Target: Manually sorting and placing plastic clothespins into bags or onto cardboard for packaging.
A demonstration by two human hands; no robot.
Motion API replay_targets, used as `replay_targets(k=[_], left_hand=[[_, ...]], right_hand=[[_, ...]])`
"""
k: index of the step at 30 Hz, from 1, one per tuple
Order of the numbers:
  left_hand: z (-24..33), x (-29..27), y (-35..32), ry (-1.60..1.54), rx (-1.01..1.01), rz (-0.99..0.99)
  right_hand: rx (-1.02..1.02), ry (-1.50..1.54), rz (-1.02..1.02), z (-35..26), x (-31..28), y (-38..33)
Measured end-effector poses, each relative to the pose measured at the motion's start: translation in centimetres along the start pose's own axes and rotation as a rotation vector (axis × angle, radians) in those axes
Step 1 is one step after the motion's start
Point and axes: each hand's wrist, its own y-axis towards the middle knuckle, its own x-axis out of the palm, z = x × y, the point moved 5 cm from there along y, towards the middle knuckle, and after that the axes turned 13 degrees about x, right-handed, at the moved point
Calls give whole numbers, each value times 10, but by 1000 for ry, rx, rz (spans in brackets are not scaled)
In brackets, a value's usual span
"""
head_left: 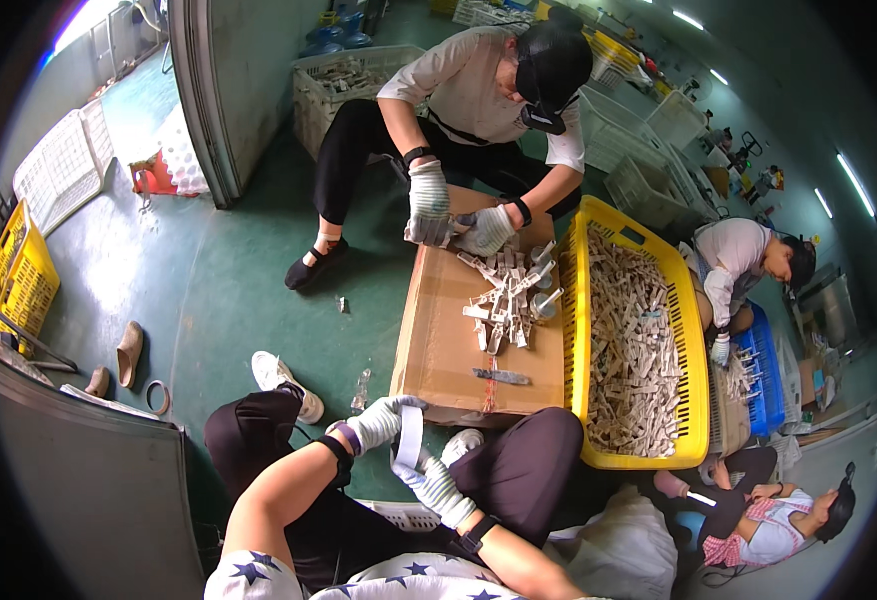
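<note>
I see a long yellow plastic basket (694, 400) full of pale clip-like pieces (633, 350), ahead and right of the right hand (436, 490); ahead of both hands, a brown cardboard box (443, 335) bearing a loose pale heap (503, 310); the left hand (373, 425), in striped whitish knit, pinches a smooth white curved strip (410, 437); the right's bent fingers meet its lower end, gripping or not I can't tell

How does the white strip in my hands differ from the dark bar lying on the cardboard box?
The white strip looks curved, while the dark bar looks straight. The strip is held between your left hand and right hand; the bar lies untouched on the cardboard box. Both are elongated.
</note>
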Motion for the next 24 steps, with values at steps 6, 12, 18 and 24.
replay_targets(k=[6, 12, 18, 24], left_hand=[[6, 1, 0, -83, -24, 4], [9, 3, 0, 6, 11, 3], [14, 3, -3, -100, -37, 5], [15, 2, -4, -121, -32, -46]], right_hand=[[32, 230, -60, -11, 0, -1], [66, 274, -55, -11, -1, -2], [86, 307, -86, -9, -1, 0], [50, 394, -98, -10, -2, -2]])
